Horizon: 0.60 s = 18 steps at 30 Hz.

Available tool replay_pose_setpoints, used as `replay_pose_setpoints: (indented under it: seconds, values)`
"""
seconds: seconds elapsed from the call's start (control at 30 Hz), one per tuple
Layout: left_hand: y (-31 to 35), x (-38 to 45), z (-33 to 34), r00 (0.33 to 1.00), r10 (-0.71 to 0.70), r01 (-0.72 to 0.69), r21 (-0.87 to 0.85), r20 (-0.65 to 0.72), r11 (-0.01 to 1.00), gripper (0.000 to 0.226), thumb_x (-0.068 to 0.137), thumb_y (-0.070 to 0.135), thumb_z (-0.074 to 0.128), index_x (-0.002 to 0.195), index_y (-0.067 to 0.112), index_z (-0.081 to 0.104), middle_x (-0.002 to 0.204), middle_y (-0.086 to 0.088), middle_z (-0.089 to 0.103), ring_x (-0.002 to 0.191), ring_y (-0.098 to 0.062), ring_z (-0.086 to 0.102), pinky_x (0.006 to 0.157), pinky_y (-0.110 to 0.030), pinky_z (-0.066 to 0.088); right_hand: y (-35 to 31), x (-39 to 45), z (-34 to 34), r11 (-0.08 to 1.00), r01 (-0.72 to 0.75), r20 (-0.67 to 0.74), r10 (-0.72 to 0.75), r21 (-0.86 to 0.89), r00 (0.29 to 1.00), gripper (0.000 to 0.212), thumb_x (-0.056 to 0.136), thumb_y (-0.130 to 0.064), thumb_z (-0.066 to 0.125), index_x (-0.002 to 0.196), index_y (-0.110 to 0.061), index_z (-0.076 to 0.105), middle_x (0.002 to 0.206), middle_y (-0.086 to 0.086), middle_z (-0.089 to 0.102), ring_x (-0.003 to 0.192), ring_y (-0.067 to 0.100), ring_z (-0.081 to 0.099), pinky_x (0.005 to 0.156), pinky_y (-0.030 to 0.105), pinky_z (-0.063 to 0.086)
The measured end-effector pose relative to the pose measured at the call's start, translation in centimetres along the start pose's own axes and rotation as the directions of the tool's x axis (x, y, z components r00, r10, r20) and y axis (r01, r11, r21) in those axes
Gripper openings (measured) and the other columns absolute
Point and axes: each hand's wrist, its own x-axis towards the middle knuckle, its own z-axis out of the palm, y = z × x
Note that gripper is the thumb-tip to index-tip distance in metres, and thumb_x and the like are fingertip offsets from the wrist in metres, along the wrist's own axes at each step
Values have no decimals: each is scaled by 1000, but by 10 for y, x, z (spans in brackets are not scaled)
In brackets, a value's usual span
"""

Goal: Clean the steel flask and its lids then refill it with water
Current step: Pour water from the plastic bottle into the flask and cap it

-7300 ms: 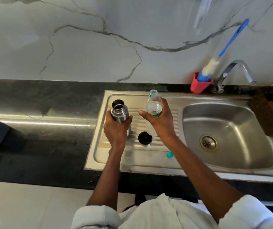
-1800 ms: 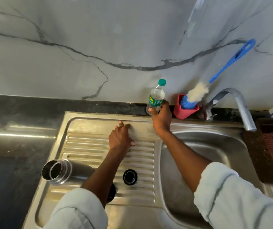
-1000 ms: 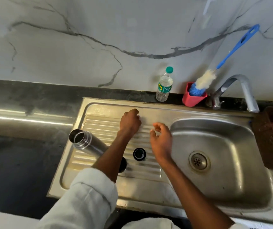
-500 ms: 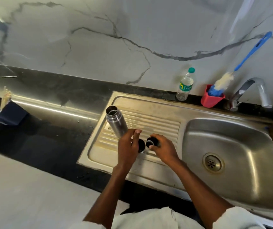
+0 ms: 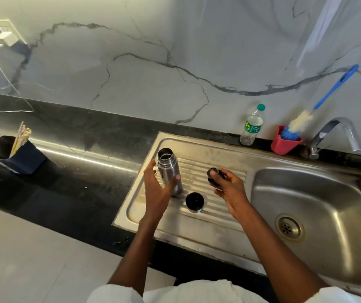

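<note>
Outer cap (image 5: 194, 201): sits mouth-up on the ribbed drainboard (image 5: 223, 167), between the two wrists, just inboard of the left hand.
Left hand (image 5: 156, 189): fingers and thumb curled round the lower body of the steel flask (image 5: 169, 170), which stands upright and open-mouthed on the drainboard.
Right hand (image 5: 226, 186): fingertips pinch the black inner stopper (image 5: 214, 177), raised off the drainboard, well apart from the flask's mouth.
Beyond the right hand: capped water bottle (image 5: 251, 125), red cup (image 5: 283, 144) with bottle brush (image 5: 302, 122), tap (image 5: 337, 136).
Risk: the left grip sits low, so a sideways nudge from the stopper could tip the flask and spill it.
Risk: the stopper may slip from wet fingertips and roll into the basin (image 5: 310, 206).
Risk: a misaligned stopper could cross-thread.
</note>
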Motion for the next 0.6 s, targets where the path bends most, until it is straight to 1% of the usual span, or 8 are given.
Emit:
replay_pose_setpoints:
  seconds: [0.07,0.13,0.2,0.33,0.4,0.47,0.53,0.6]
  values:
    - [1,13,4,996,-5,6,-12,89,1000,88,74,52,90,146,36,41,142,12,55,127,-8,57,102,-35,51,-15,-7,9,996,4,3,-4,95,1000,41,81,-36,82,118,-20,71,112,10,76,94,23,74,70,31,49]
    - [2,24,11,995,-34,38,-34,89,999,74,74,37,93,134,38,49,128,13,64,116,-11,64,97,-38,55,-29,-14,19,989,21,13,-24,149,1000,41,83,-41,78,118,-22,72,110,8,77,91,26,74,66,30,48]
    - [3,31,16,998,-28,31,-40,56,999,67,76,26,92,129,36,51,122,12,67,110,-12,67,94,-38,56,-40,-17,25,983,38,29,-44,179,999,38,88,-40,75,121,-22,70,111,8,76,90,31,75,64,29,51]
    - [10,37,27,999,-9,10,-15,48,1000,60,77,23,90,124,30,53,113,14,68,98,-8,68,89,-45,60,-69,-23,28,974,123,30,-131,191,991,37,92,-31,72,128,-22,67,120,16,72,87,29,72,66,31,55]
    - [22,37,35,999,6,-5,-15,54,1000,60,78,23,90,125,28,53,112,16,67,96,-4,68,87,-40,60,-89,-25,24,971,199,49,-207,130,977,35,99,-26,65,133,-27,64,125,12,70,95,27,71,75,33,57]
    - [37,38,45,996,42,-42,-5,73,999,59,77,25,91,122,29,53,107,20,66,92,-2,67,81,-36,58,-110,-31,20,941,339,60,-339,4,939,39,102,-16,60,138,-31,61,130,7,66,104,24,71,80,33,57]
    - [54,36,56,992,90,-91,9,89,996,58,75,28,92,117,32,52,102,22,66,88,-1,67,76,-30,56,-133,-39,16,859,490,52,-488,-148,871,46,99,-10,63,140,-31,58,132,-1,62,107,15,69,83,30,59]
    - [69,32,69,985,140,-143,29,103,989,57,73,33,93,114,34,54,99,21,68,85,1,67,71,-25,54,-152,-46,10,785,566,56,-572,-252,818,50,94,-11,71,138,-31,57,131,-8,63,108,8,69,89,29,58]
